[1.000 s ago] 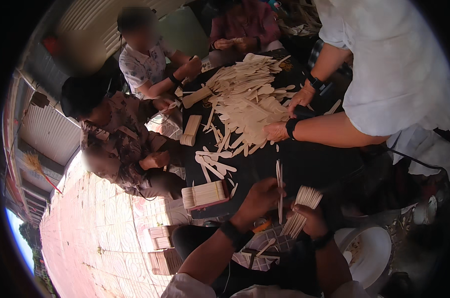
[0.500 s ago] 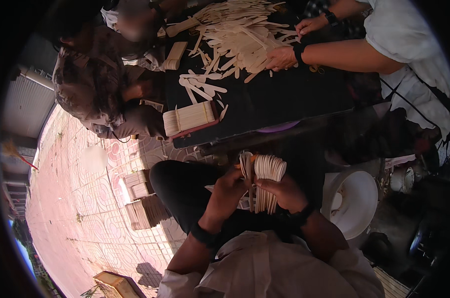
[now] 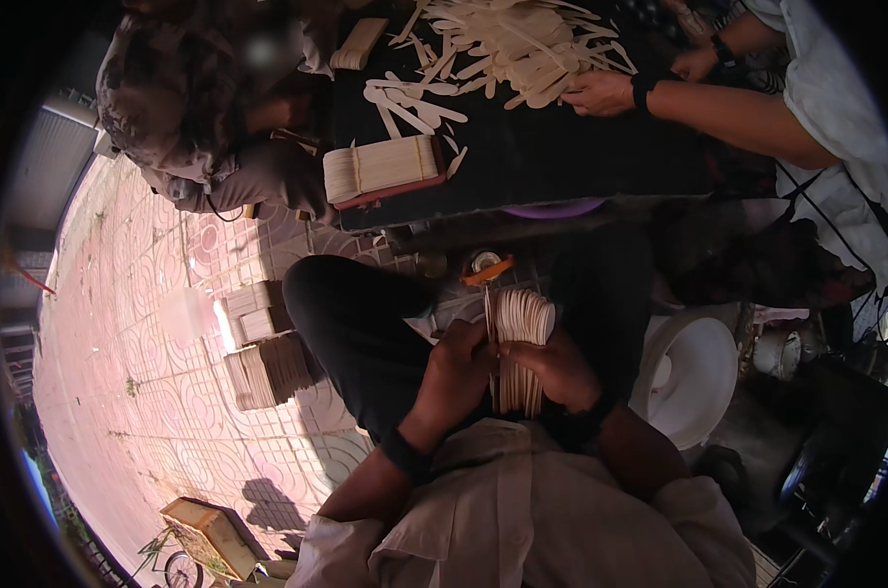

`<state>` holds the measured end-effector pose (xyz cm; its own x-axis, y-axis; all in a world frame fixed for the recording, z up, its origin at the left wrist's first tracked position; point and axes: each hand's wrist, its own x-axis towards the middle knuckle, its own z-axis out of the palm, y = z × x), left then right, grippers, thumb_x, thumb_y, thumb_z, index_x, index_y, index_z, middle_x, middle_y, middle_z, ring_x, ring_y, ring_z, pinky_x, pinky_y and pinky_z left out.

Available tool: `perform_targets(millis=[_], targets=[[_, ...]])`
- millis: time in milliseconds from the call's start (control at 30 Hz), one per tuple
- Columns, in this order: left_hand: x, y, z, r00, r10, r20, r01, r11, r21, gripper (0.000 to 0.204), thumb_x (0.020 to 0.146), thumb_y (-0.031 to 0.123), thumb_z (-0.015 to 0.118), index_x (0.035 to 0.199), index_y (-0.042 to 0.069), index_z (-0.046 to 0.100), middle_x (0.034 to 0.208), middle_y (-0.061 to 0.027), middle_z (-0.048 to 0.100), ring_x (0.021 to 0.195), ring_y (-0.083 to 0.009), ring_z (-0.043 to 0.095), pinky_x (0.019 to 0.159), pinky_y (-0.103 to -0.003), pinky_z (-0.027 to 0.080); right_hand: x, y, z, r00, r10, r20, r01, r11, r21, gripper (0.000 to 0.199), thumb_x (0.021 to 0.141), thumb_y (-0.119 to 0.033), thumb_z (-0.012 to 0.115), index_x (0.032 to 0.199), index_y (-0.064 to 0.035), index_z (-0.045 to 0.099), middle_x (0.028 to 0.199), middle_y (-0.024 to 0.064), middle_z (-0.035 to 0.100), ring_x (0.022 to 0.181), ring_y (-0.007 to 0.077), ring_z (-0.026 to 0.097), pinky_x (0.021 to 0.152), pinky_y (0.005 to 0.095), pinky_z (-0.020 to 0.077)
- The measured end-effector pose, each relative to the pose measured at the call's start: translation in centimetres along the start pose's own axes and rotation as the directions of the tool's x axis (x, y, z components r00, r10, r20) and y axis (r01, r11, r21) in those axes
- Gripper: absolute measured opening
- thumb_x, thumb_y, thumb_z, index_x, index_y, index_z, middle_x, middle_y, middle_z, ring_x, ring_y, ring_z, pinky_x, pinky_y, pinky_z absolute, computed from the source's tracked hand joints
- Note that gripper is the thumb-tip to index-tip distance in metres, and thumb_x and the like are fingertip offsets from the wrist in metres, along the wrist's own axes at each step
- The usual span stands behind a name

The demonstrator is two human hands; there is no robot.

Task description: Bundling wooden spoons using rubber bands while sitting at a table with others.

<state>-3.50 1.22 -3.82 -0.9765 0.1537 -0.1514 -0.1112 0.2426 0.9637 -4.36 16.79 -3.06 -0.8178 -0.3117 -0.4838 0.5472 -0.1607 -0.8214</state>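
Observation:
Over my lap, both hands hold a stack of thin pale wooden sticks (image 3: 520, 328) with rounded ends, stood upright. My left hand (image 3: 456, 370) grips the stack's left side. My right hand (image 3: 559, 368) closes on its right side, fingers wrapped round the lower half. My dark trouser leg (image 3: 360, 333) lies under the hands. A roll of orange tape (image 3: 487, 267) sits just beyond the stack.
A black table (image 3: 522, 157) ahead carries a loose heap of sticks (image 3: 507, 44) and a bundled block of sticks (image 3: 380, 169). Another person's hand (image 3: 600, 93) sorts the heap; a seated person (image 3: 184, 93) is at left. Stacked bundles (image 3: 267, 367) rest on the tiled floor; a white bucket (image 3: 694, 377) stands at right.
The view has tilted down toward my lap. The stick stack, earlier held up near the table edge, now sits lower and closer to my body, squared between both hands.

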Motion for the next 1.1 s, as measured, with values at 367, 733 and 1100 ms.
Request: perform_targets(millis=[367,733,1100], targets=[[0.5,0.8,-2.0,0.908,-0.264,0.325,0.268,0.963,0.033,0.014,0.084,0.012,0.053,0.082,-0.002,0.056,0.058,-0.0049,0.053,0.056,-0.0099,0.055,0.052,-0.025,0.044,-0.5,-1.2,-0.2,0.984,0.130,0.123,-0.139,0.988,0.069,0.036,0.080,-0.008,0.059,0.115,-0.0012,0.049,0.102,0.0055,0.058,0.095,0.0133,0.055,0.083,0.0278,0.0414],[2.7,4.9,-4.4,0.996,-0.035,0.079,0.015,0.970,0.242,0.042,0.072,0.010,0.069,0.110,0.002,0.055,0.086,-0.0099,0.061,0.074,-0.0168,0.061,0.064,-0.030,0.048,-0.6,-4.0,0.0,0.962,0.169,0.216,-0.221,0.943,0.250,0.045,0.079,-0.006,0.057,0.121,-0.0008,0.042,0.107,0.0132,0.057,0.088,0.0248,0.061,0.079,0.0354,0.0489],[0.7,4.0,-2.7,0.959,0.173,0.227,-0.121,0.966,-0.227,0.057,0.074,0.004,0.068,0.126,0.003,0.044,0.117,-0.0124,0.053,0.103,-0.0175,0.054,0.088,-0.029,0.043,-2.4,-3.3,-0.2,0.894,0.176,0.412,-0.299,0.919,0.256,0.044,0.083,-0.007,0.056,0.123,-0.0037,0.039,0.101,0.0101,0.057,0.089,0.0231,0.062,0.077,0.0341,0.0502]])
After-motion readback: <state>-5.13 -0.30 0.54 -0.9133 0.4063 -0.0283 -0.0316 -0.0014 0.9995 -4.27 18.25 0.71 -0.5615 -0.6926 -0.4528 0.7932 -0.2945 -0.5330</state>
